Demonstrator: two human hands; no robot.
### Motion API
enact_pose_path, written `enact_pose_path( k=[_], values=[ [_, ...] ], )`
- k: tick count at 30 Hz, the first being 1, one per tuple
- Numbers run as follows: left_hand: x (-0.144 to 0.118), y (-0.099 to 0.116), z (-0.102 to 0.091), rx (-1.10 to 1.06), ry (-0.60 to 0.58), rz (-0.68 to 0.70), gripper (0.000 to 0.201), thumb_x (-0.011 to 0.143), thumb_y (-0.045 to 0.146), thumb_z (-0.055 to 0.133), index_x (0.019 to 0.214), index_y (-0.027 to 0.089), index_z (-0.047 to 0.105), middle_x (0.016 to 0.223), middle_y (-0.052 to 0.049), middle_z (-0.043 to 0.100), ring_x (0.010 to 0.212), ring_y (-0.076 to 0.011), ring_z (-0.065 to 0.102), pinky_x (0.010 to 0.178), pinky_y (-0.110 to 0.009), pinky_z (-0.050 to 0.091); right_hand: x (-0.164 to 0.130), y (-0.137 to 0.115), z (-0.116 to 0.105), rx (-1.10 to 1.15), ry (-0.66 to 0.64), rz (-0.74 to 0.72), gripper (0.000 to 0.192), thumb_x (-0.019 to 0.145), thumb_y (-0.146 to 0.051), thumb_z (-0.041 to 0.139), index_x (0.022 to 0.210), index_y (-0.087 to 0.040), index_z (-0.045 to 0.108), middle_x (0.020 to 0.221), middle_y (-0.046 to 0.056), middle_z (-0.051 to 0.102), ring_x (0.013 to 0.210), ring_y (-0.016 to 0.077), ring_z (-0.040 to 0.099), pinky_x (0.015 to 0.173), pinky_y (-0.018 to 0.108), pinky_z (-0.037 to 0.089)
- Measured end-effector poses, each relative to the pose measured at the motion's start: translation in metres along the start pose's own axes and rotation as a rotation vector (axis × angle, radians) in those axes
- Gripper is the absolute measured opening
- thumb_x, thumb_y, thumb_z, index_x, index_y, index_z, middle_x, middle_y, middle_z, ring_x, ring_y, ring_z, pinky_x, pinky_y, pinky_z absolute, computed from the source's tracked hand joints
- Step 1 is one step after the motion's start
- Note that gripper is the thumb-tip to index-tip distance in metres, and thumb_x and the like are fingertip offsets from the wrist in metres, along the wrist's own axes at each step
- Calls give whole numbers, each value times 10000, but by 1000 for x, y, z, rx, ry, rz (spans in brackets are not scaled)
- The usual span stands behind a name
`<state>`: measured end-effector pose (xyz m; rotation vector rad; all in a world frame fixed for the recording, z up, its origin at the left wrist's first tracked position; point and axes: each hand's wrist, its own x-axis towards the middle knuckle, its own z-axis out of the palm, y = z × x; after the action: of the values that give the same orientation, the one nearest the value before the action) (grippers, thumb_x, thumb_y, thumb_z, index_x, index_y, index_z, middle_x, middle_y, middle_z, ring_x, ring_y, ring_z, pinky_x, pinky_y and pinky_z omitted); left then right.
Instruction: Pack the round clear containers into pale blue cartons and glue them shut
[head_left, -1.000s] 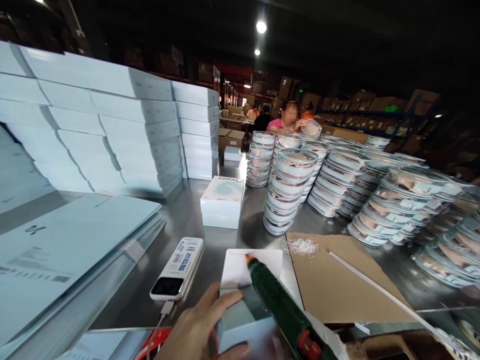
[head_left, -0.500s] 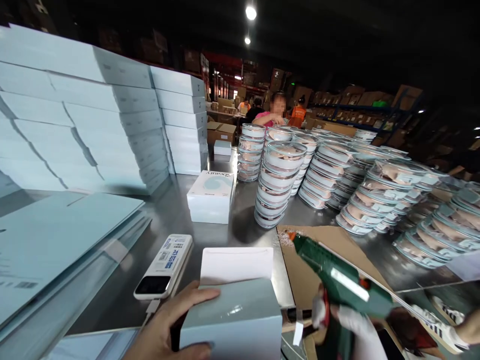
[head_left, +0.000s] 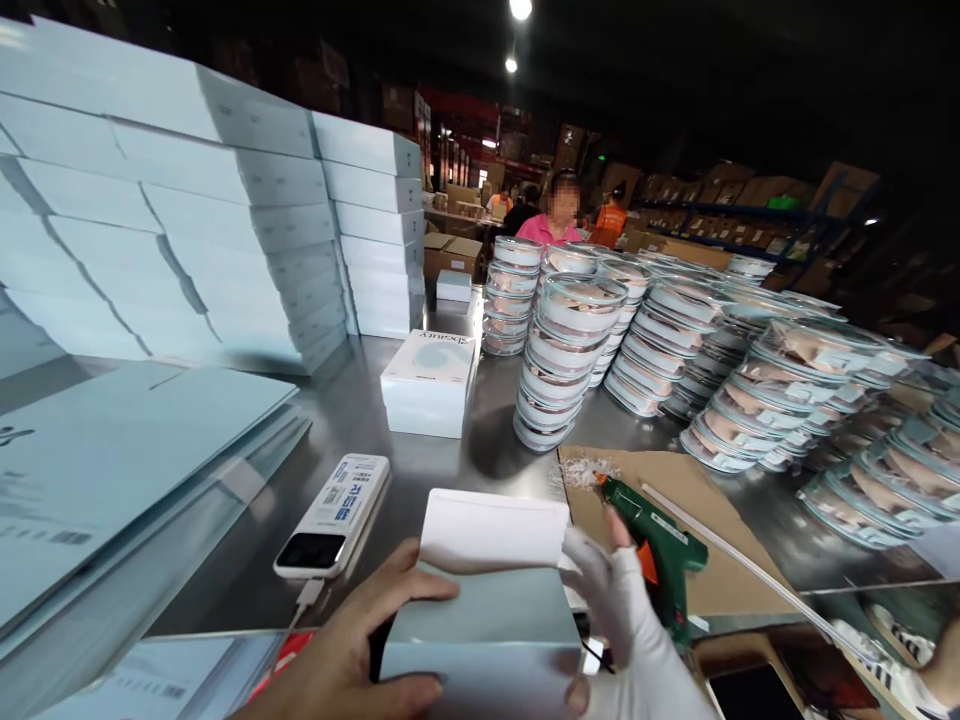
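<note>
A light blue carton (head_left: 480, 625) with a raised white flap (head_left: 495, 530) is in front of me. My left hand (head_left: 375, 640) grips its left end, fingers on top and thumb on the near face. At the right end is my right hand (head_left: 626, 625), in a white glove with some bare fingertips, slightly blurred. Its fingers are apart around the carton's right edge and flap; whether they press on it I cannot tell. Just beyond that hand, a green glue gun (head_left: 649, 530) with an orange tip and trigger lies on a cardboard sheet (head_left: 720, 580).
Stacked light blue boxes (head_left: 172, 210) rise at the left, above flat blue sheets (head_left: 127, 450). A white power bank (head_left: 337, 515) with a cable lies on the metal table (head_left: 442, 465). Beyond it stand a printed box (head_left: 427, 385) and stacked round clear-lidded containers (head_left: 559, 360). A person in pink (head_left: 551, 228) is behind.
My right hand has let go of the glue gun, which now rests on the cardboard, and has moved left to the carton. My left hand still holds the carton.
</note>
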<state>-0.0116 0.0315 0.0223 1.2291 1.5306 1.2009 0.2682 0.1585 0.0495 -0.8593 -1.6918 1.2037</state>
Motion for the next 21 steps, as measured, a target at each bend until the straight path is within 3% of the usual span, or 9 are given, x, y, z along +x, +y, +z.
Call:
enact_pose_path(
  k=[3,5,7,9,11,14,17,19,21],
  values=[
    [0,-6,13,-237,90,74,497,648,557,906,1057,346,718,1538,-17,519,1324,-373,557,1022,-406,520,1,-1,32,-42,-150,-71,788,834,-551,784,1528,-419,434,1083,64,765,1123,305,730,938,467,590],
    [1,-11,19,-365,168,148,476,722,540,881,1096,383,631,1403,7,581,1207,-301,620,940,-356,548,1,-3,37,-73,-242,-137,647,887,-510,742,1483,-405,513,1055,68,759,1114,305,731,968,467,581],
    [4,-16,21,-349,184,234,489,793,506,845,1195,424,579,1231,16,613,1114,-258,632,915,-334,545,-1,-6,34,-91,-296,-182,534,904,-506,719,1413,-397,601,1148,76,732,1149,297,708,997,431,565],
    [7,-18,17,-213,108,307,450,843,498,798,1245,411,613,1177,-8,588,1089,-258,607,926,-340,533,-3,-9,28,-122,-333,-226,462,914,-470,716,1367,-419,639,1270,64,679,1201,269,674,1008,360,548],
    [10,-18,8,-78,-1,340,323,871,493,765,1164,369,710,1172,-31,561,1096,-266,581,970,-357,510,-3,-12,23,-179,-405,-269,468,915,-378,728,1366,-451,630,1349,46,638,1223,237,660,988,297,544],
    [16,-9,-8,-10,-73,332,239,843,497,787,1007,323,791,1166,-45,559,1084,-264,583,1008,-365,487,2,-12,14,-185,-417,-232,497,898,-362,738,1371,-466,625,1432,47,620,1267,257,648,1003,329,550],
    [24,6,-18,-118,146,250,309,770,528,840,934,271,788,1173,-53,604,1064,-265,617,932,-330,517,9,-4,4,-60,-305,-137,560,882,-599,684,1414,-447,590,1422,87,656,1267,332,656,932,454,600],
    [29,15,-19,-284,404,106,436,750,596,827,1009,263,719,1078,-42,654,956,-254,659,793,-310,552,12,5,-3,-2,-232,-77,661,810,-715,689,1389,-403,622,1285,110,740,1164,360,711,816,475,638],
    [35,18,-17,-418,562,-42,598,746,692,771,1129,265,602,934,-15,672,789,-241,674,640,-300,555,15,11,-9,-27,-142,-18,584,784,-718,712,1241,-355,733,1064,97,809,984,340,767,733,438,651]
  ],
)
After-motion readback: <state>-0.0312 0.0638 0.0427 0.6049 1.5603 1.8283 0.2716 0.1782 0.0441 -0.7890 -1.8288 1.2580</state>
